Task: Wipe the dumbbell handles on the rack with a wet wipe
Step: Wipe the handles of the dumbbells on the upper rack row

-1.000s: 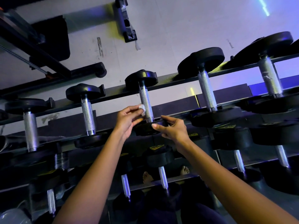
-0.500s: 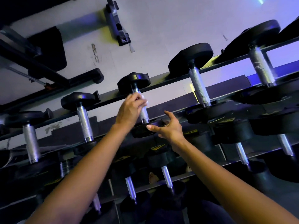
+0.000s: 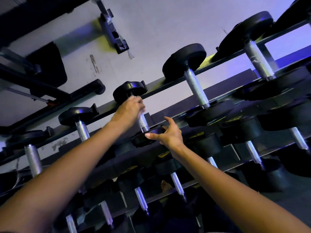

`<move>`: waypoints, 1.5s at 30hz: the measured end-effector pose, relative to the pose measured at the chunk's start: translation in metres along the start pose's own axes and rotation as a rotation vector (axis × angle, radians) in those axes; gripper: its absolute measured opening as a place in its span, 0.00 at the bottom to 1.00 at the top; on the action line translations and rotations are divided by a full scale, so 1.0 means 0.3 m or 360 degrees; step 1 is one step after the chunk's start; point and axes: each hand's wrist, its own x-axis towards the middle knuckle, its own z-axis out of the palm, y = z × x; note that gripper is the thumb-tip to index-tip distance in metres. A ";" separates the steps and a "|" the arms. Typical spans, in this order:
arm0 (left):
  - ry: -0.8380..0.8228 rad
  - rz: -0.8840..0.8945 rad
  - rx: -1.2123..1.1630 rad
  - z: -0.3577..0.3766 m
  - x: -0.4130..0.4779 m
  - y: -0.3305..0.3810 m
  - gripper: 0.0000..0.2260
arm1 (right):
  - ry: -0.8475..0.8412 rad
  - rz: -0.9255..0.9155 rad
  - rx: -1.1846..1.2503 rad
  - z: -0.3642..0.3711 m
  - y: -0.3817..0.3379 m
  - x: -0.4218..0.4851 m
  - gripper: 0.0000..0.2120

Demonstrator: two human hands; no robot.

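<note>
My left hand (image 3: 130,108) slid up the handle (image 3: 143,122), from just above the near weight (image 3: 143,139) to the far end, right under the far weight (image 3: 129,89). The wipe, showing white a second ago, disappeared inside that grip. My right hand (image 3: 169,134) spread wider beside the near weight, thumb lifted.

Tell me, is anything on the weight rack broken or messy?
Nothing looks broken or fallen. One oddity: the far-right dumbbell handle in the top row has pale, patchy smudges, while the other handles look evenly shiny. The wall also has a dark scuff mark.
</note>
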 end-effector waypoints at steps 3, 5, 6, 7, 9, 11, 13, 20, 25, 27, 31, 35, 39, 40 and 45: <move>-0.0261 0.0172 -0.0098 0.022 -0.080 0.076 0.08 | -0.0002 0.0005 -0.0028 -0.002 -0.003 -0.004 0.52; -0.0278 0.0100 -0.0050 0.010 -0.040 0.044 0.10 | -0.0009 0.0009 -0.0025 -0.004 -0.006 -0.007 0.50; -0.0199 0.0022 -0.0040 0.001 -0.015 0.019 0.10 | -0.0009 0.0011 -0.0015 -0.005 -0.007 -0.007 0.50; -0.0078 -0.0076 -0.0067 -0.005 0.003 -0.006 0.09 | -0.0007 0.0011 -0.0009 -0.007 -0.008 -0.008 0.49; 0.0178 -0.0216 -0.0176 0.000 -0.011 -0.015 0.06 | -0.0002 0.0019 -0.0009 -0.009 -0.010 -0.007 0.48; 0.0205 -0.0228 -0.0298 0.025 -0.086 0.048 0.05 | -0.0003 0.0021 -0.0021 -0.008 -0.012 -0.005 0.48; 0.0127 -0.0260 -0.0449 0.044 -0.154 0.112 0.04 | -0.0006 0.0016 -0.0039 -0.008 -0.009 -0.003 0.48; 0.0874 -0.1163 -0.1083 0.063 -0.065 0.080 0.03 | -0.0014 0.0061 0.0012 -0.014 -0.027 -0.012 0.48; 0.0824 -0.1365 -0.1539 0.095 -0.183 0.163 0.10 | -0.0035 0.0044 0.0046 -0.019 -0.038 -0.023 0.45; 0.0973 -0.1532 -0.1830 0.086 -0.129 0.108 0.10 | -0.0049 0.0056 0.0071 -0.019 -0.044 -0.027 0.45; 0.0970 -0.1808 -0.2372 0.086 -0.098 0.095 0.07 | -0.0063 0.0062 0.0091 -0.021 -0.048 -0.030 0.43; 0.0592 -0.1780 -0.2562 0.089 -0.174 0.117 0.04 | -0.0086 0.0055 0.0081 -0.024 -0.046 -0.029 0.44; 0.0777 -0.1781 -0.3145 0.090 -0.051 0.037 0.08 | -0.0081 0.0065 0.0080 -0.021 -0.042 -0.026 0.44; 0.0738 -0.1787 -0.3234 0.105 -0.040 0.038 0.10 | -0.0074 0.0063 0.0080 -0.019 -0.041 -0.026 0.44; 0.0448 -0.1819 -0.3053 0.102 -0.102 0.055 0.09 | -0.0075 0.0072 0.0061 -0.024 -0.043 -0.028 0.45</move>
